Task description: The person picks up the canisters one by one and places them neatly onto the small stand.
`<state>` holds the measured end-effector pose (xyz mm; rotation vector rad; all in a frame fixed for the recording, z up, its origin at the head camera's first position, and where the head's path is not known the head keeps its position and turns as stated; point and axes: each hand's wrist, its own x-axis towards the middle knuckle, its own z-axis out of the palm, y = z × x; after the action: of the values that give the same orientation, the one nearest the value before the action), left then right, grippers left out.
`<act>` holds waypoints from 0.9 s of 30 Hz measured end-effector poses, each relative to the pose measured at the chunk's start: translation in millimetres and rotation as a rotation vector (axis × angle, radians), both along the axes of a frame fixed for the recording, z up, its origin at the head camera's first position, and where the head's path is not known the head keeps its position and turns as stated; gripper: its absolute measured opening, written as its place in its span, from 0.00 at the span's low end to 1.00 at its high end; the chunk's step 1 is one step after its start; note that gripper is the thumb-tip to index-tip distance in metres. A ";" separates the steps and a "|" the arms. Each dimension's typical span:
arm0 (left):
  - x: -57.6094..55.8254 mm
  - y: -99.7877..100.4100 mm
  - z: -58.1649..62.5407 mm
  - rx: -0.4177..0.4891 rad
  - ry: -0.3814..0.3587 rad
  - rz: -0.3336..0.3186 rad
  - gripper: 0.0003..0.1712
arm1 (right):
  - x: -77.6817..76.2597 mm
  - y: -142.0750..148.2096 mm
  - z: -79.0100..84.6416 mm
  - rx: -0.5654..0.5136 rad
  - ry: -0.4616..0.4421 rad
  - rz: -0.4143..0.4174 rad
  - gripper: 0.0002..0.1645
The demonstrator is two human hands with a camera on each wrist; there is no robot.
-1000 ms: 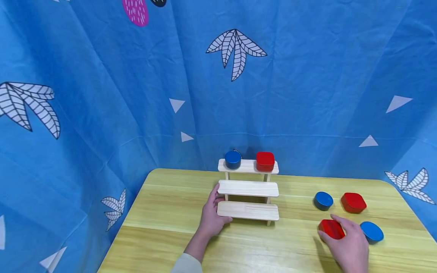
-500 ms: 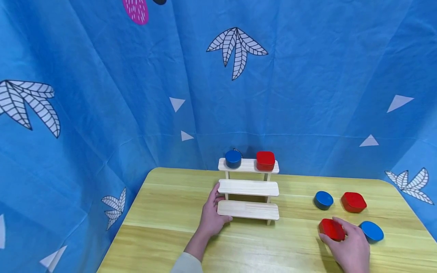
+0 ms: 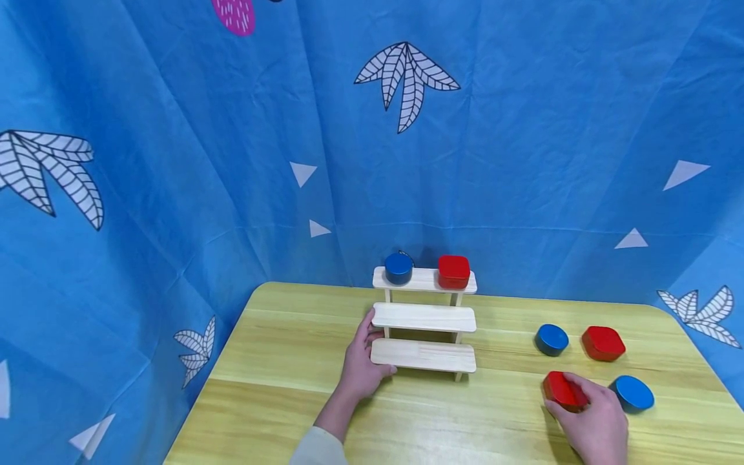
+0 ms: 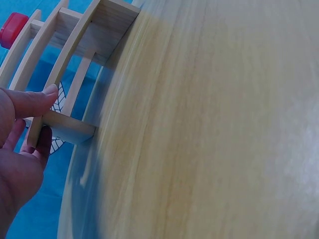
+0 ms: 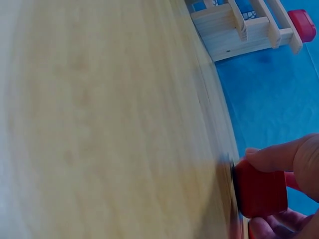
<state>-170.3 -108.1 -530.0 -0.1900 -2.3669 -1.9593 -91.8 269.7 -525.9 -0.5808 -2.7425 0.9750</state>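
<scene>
My left hand (image 3: 363,368) grips the left end of the bottom tier of a three-tier wooden shelf (image 3: 423,354), thumb in front and fingers behind. The left wrist view has the thumb (image 4: 37,101) lying over the board's end. On the top tier sit a round blue tin (image 3: 398,268) and a square red tin (image 3: 453,272). At right, my right hand (image 3: 599,420) pinches another square red tin (image 3: 561,390) between thumb and fingers, low at the tabletop. The right wrist view gives that red tin (image 5: 261,189) close up; whether its base touches the table I cannot tell.
Around the right hand stand a round blue tin (image 3: 551,340), a square red tin (image 3: 603,343) and a second round blue tin (image 3: 632,394). The wooden table (image 3: 279,368) ends at a blue patterned cloth (image 3: 523,129) behind and at the left.
The right hand has shifted very slightly around the red tin it holds. The left hand stays on the shelf. The head view has tilted down a little.
</scene>
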 end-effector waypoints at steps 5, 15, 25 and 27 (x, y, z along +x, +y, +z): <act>-0.4 0.1 0.7 0.012 0.008 -0.004 0.75 | -0.4 0.0 -1.8 0.014 0.018 0.004 0.46; -0.5 -0.4 -0.8 -0.007 0.008 0.000 0.75 | -1.6 -0.9 1.6 -0.012 -0.030 0.002 0.49; 3.9 1.9 9.4 -0.005 -0.016 0.003 0.73 | -4.1 -1.7 3.0 -0.035 -0.056 -0.020 0.49; 8.2 3.2 19.4 0.002 -0.021 0.002 0.72 | -4.7 -2.2 4.2 -0.030 -0.046 -0.019 0.49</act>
<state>-162.1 -105.0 -510.6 -0.1680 -2.3768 -1.9726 -96.6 267.6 -521.8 -0.6408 -2.7609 1.0132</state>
